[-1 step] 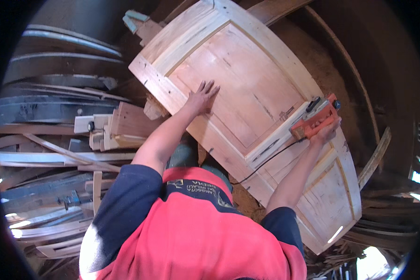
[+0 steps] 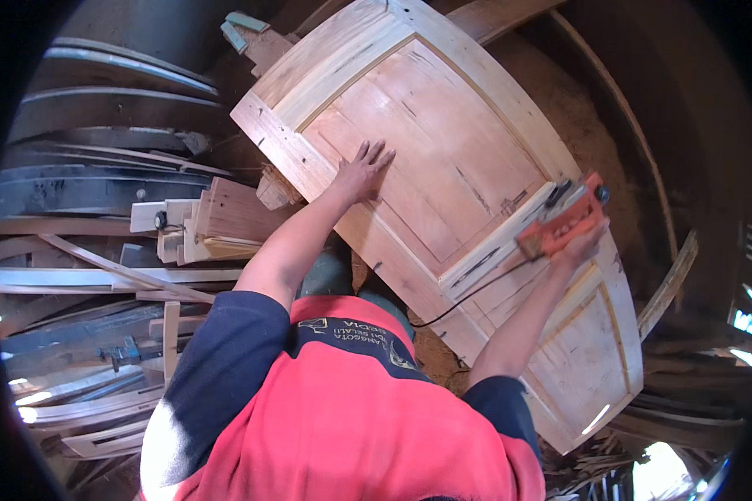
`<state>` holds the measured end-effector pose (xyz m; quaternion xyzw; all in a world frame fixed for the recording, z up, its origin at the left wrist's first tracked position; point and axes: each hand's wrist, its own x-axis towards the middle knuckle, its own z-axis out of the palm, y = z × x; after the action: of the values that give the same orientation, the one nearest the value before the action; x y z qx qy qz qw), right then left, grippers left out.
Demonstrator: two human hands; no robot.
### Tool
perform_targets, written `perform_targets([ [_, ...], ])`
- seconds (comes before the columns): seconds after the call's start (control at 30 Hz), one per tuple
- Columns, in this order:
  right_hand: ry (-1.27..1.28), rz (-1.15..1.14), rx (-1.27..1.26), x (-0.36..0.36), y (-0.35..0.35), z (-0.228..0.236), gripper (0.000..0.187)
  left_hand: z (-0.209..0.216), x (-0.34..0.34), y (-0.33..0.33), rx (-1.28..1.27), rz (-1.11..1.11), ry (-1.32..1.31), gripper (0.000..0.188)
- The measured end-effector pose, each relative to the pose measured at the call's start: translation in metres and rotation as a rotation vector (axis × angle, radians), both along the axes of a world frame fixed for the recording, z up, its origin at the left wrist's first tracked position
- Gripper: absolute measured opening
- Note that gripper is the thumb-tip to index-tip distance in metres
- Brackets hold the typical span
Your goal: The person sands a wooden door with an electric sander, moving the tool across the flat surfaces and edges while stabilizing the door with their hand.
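A large pale wooden door point(image 2: 443, 142) with recessed panels lies slanted before me. My left hand point(image 2: 363, 174) rests flat on its near side, fingers spread and nothing in them. Toward the right, my right hand point(image 2: 583, 242) is wrapped round the handle of an orange corded power tool point(image 2: 560, 224). The tool sits over the door's cross rail point(image 2: 493, 250), and its exact kind, planer or sander, is not clear. A black cord point(image 2: 455, 307) runs from it across the door toward my body.
Stacked boards and wood strips point(image 2: 109, 275) fill the left side. A clamp point(image 2: 121, 355) is among them. Wooden pieces point(image 2: 234, 213) lie by the door's near edge. Long strips point(image 2: 635, 125) curve past its far right, and wood scraps point(image 2: 602, 463) lie at lower right.
The orange power tool and my right hand have shifted very slightly, and the cord has moved a little. My left hand stays in place on the door.
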<state>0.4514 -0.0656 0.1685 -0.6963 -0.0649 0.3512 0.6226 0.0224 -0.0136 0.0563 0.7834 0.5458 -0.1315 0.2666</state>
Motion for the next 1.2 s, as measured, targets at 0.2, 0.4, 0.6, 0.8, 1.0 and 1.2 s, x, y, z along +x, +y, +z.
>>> perform_targets([
  [0.2,0.041,0.132,-0.046,-0.117,-0.080,0.051,0.052,0.002,-0.011,-0.008,-0.003,0.026,-0.038,0.114],
  [0.4,-0.006,0.364,-0.112,-0.219,-0.094,0.065,0.051,-0.031,-0.077,-0.022,0.219,0.184,-0.756,0.062],
  [0.6,0.040,0.632,-0.021,-0.339,-0.034,0.042,0.045,-0.036,-0.228,-0.094,0.461,0.523,-0.420,0.026],
  [0.8,-0.203,0.990,0.084,-0.499,0.070,-0.051,0.032,-0.073,-0.390,-0.139,0.028,0.905,-0.393,0.039],
  [1.0,-0.308,1.096,0.114,-0.590,0.107,-0.099,0.031,-0.086,-0.431,-0.151,-0.195,1.121,-0.400,0.054],
  [1.2,-0.267,1.143,-0.032,-0.612,0.117,-0.071,0.039,-0.123,-0.441,-0.171,-0.298,1.197,-0.435,0.055],
])
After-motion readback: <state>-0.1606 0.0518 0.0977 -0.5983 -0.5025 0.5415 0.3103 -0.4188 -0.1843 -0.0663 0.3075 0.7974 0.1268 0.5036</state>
